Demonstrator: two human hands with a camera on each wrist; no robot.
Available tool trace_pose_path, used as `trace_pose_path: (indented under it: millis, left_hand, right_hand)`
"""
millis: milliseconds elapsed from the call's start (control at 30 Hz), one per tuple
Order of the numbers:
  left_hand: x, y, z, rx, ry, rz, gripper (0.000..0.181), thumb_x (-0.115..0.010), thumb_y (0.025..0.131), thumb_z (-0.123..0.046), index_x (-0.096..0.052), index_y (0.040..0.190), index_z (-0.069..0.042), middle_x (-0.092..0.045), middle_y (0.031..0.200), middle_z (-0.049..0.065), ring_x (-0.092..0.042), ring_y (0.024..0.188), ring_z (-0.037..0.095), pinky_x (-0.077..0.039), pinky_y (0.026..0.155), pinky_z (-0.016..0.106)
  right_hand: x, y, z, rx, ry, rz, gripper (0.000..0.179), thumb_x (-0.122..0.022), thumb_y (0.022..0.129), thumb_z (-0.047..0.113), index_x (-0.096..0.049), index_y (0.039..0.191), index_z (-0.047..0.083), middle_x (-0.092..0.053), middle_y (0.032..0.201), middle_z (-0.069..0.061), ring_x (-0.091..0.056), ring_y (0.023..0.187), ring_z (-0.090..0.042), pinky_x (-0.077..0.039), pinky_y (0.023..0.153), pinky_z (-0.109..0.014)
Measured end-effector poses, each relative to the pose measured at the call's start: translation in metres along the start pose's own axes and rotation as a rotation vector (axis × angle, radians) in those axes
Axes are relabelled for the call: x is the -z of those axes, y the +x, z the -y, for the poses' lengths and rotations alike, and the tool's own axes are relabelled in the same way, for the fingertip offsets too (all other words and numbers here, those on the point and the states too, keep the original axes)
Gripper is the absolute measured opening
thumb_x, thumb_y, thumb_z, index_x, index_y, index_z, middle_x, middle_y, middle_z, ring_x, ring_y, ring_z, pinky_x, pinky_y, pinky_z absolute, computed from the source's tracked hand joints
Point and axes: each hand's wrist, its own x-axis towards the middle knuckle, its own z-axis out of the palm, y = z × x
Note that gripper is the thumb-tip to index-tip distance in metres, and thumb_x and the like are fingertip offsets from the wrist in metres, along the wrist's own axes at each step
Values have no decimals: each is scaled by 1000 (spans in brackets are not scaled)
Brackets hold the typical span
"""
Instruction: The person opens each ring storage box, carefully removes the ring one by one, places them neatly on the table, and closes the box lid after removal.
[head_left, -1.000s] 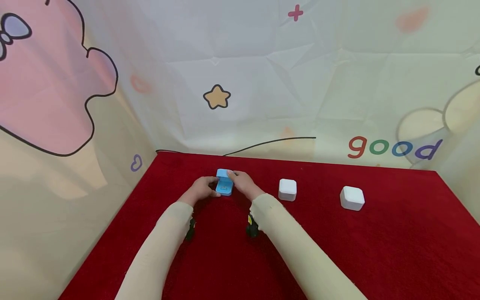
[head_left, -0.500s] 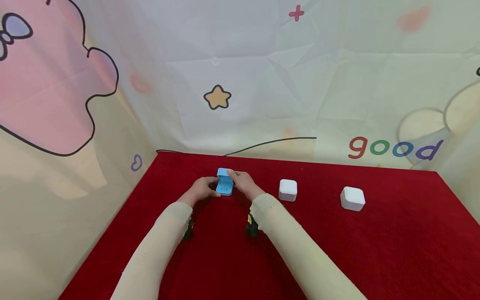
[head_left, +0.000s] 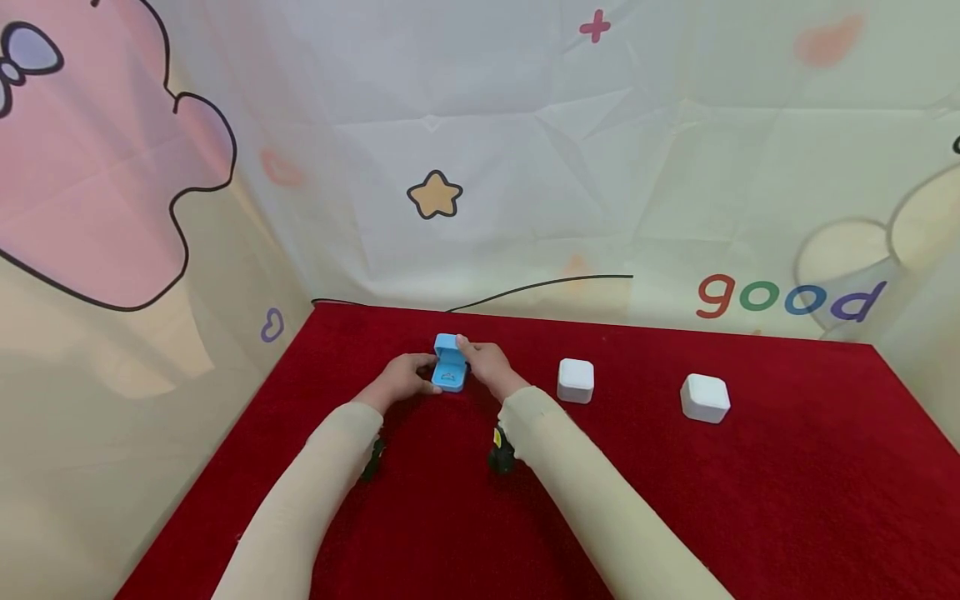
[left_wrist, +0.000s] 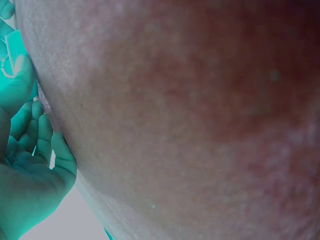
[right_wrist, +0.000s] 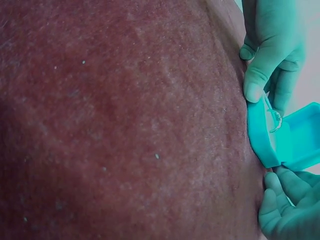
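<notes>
A small light-blue ring box (head_left: 449, 377) sits with its lid up on the red cloth, and a ring (right_wrist: 278, 121) stands in its insert. My left hand (head_left: 403, 378) holds the base from the left, the thumb (right_wrist: 255, 91) at its front edge. On the other side, my right hand (head_left: 489, 367) holds the raised lid (head_left: 447, 342), its thumb on the lid's right edge and its other fingers mostly hidden in the head view. Only a sliver of the box (left_wrist: 16, 44) shows beside my left hand in the left wrist view.
Two white boxes with rounded corners stand to the right: a nearer box (head_left: 575, 381) and a farther box (head_left: 705, 398). Red cloth (head_left: 787, 492) covers the table. A printed fabric backdrop (head_left: 517, 167) rises behind its far edge and along the left side.
The lid of the ring box has tipped slightly farther up and back, my right thumb rising with it. My left hand keeps its hold on the base, and the white boxes stay put.
</notes>
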Motion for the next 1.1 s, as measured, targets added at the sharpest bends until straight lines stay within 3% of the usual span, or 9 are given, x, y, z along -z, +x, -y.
trace_pose_path:
  millis: [467,800,1100]
  left_hand:
    - [0,2,-1,16,2,-4,62,-74,94,-13,-49,149,2,-54,152,21,-49,142,37,-43,119,49]
    - [-1,0,-1,25,3,-8,63,-73,94,-14,-49,150,1,-54,152,21,-49,142,37,-42,120,49]
    - [0,-4,-2,30,4,-3,63,-73,94,-14,-48,150,0,-53,153,22,-49,141,37,-42,119,50]
  right_hand:
    - [1,-1,5,-43,52,-15,70,-42,107,53,-41,156,3,-46,158,-18,-45,146,-37,-38,123,-50]
    - [3,-1,-1,-7,82,41,71,-43,107,53,-37,158,4,-42,162,-18,-46,145,-40,-39,122,-51]
    - [8,0,-3,14,80,83,66,-43,108,48,-39,156,4,-49,154,-20,-51,138,-39,-43,118,-51]
